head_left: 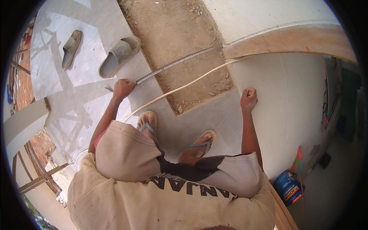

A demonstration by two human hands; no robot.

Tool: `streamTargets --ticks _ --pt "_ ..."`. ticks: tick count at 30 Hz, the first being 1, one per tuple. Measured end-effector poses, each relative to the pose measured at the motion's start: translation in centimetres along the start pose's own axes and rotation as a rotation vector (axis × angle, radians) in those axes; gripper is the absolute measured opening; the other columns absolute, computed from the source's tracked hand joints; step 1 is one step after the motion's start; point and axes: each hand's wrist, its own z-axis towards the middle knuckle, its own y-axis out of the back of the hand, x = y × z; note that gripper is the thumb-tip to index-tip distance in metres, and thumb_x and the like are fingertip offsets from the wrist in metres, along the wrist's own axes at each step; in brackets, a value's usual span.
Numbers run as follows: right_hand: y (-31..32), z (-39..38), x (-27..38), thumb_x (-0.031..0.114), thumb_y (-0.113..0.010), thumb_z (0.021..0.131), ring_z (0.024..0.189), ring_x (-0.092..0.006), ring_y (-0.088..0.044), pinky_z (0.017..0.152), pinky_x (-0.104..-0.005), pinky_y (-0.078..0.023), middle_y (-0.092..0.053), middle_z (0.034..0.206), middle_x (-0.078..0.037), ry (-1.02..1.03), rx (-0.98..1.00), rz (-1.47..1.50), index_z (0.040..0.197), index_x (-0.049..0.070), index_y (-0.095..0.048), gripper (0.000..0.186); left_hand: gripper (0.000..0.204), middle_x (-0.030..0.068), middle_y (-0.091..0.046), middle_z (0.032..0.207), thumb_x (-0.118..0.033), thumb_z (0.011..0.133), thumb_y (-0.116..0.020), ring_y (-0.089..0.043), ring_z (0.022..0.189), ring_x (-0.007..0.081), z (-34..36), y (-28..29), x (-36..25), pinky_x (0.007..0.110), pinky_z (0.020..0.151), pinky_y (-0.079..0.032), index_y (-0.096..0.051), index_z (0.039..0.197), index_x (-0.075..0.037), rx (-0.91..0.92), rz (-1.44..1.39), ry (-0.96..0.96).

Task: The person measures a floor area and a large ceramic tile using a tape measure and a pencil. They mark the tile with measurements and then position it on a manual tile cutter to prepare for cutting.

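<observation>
My left hand is closed around a long grey ribbed metal rod. A dark pointed end shows on the left side of that fist. From there the rod runs right, over a strip of bare earth, to the end of a wooden beam. Whether it continues along the beam, I cannot tell. Close to the pale wall, my right hand is held up with its fingers curled in. Anything inside those fingers is hidden.
A cream cable crosses the grey floor and the earth strip. Two slippers, one left and one right, lie at far left. My feet wear flip-flops. A blue paint bucket stands at lower right.
</observation>
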Motion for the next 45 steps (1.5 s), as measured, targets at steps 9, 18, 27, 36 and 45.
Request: streamTargets --ticks 9,18,27,36,45 --pt "0.12 0.00 0.22 0.019 -0.064 0.084 0.057 -0.0235 -0.062 0.057 -0.0379 -0.049 -0.062 0.064 -0.007 0.019 -0.002 -0.027 0.089 0.007 -0.063 0.013 0.037 0.0197 -0.066 0.068 -0.035 0.076 -0.066 -0.066 0.068 0.0331 0.22 0.04 -0.01 0.042 0.067 -0.050 -0.069 0.071 0.002 0.002 0.014 -0.011" --pt "0.26 -0.02 0.39 0.018 -0.064 0.084 0.056 -0.0212 -0.061 0.057 -0.0365 -0.049 -0.061 0.063 -0.006 0.031 0.001 -0.022 0.087 0.008 -0.063 0.010 0.038 0.0198 -0.066 0.068 -0.036 0.076 -0.065 -0.066 0.068 0.0333 0.32 0.00 0.18 0.042 0.067 -0.050 -0.069 0.070 0.002 -0.007 0.007 -0.021" --pt "0.34 -0.08 0.77 0.017 -0.064 0.084 0.056 -0.0218 -0.061 0.057 -0.0366 -0.049 -0.062 0.063 -0.006 0.022 0.004 -0.001 0.087 0.008 -0.062 0.009 0.038 0.0192 -0.066 0.067 -0.036 0.076 -0.065 -0.066 0.067 0.0329 0.50 -0.10 0.34 0.041 0.067 -0.050 -0.069 0.070 0.002 -0.017 -0.001 -0.028" --pt "0.25 0.03 0.36 0.017 -0.064 0.084 0.057 -0.0216 -0.061 0.057 -0.0365 -0.049 -0.062 0.064 -0.006 0.022 0.015 -0.030 0.087 0.008 -0.062 0.010 0.038 0.0199 -0.066 0.067 -0.036 0.077 -0.066 -0.066 0.067 0.0329 0.62 -0.09 0.34 0.042 0.067 -0.050 -0.070 0.070 0.001 -0.009 0.000 -0.022" --pt "0.29 -0.05 0.57 0.017 -0.064 0.084 0.057 -0.0221 -0.061 0.057 -0.0367 -0.049 -0.062 0.065 -0.006 0.031 0.006 -0.028 0.087 0.008 -0.062 0.010 0.038 0.0203 -0.066 0.067 -0.036 0.077 -0.066 -0.066 0.067 0.0331 0.56 0.09 0.18 0.041 0.066 -0.050 -0.069 0.070 0.002 -0.014 0.008 -0.028"
